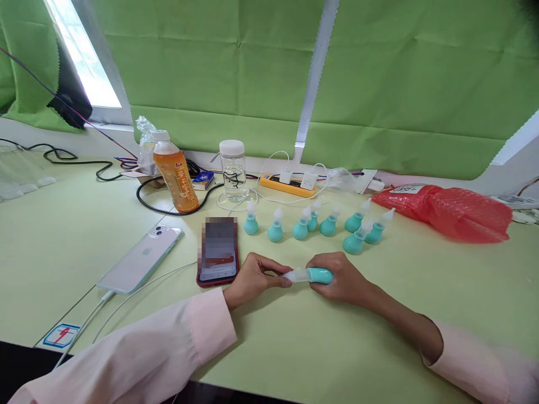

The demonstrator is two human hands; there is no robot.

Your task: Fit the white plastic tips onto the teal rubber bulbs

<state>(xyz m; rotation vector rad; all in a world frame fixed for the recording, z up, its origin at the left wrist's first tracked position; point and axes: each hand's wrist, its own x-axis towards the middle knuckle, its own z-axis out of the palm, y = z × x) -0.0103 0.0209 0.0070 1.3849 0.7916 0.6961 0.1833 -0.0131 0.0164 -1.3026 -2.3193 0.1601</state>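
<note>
Between my two hands a teal bulb nasal aspirator point(320, 275) lies sideways just above the table. My left hand point(259, 279) pinches its clear, narrow tip between thumb and fingers. Around the teal squeeze bulb at the other end, my right hand point(340, 279) is closed. Beyond my hands stand several more aspirators of the same kind, such as a teal aspirator point(275, 229) on the left and a tilted aspirator point(354, 242) near my right hand. Their translucent tips point upward, some leaning to the right.
A red-cased phone point(217, 269) lies beside my left hand, and a charging phone point(141, 259) farther left. Behind are an orange drink bottle point(177, 177), a clear water bottle point(233, 174) and a yellow power strip point(288, 186). A red plastic bag point(446, 210) lies back right.
</note>
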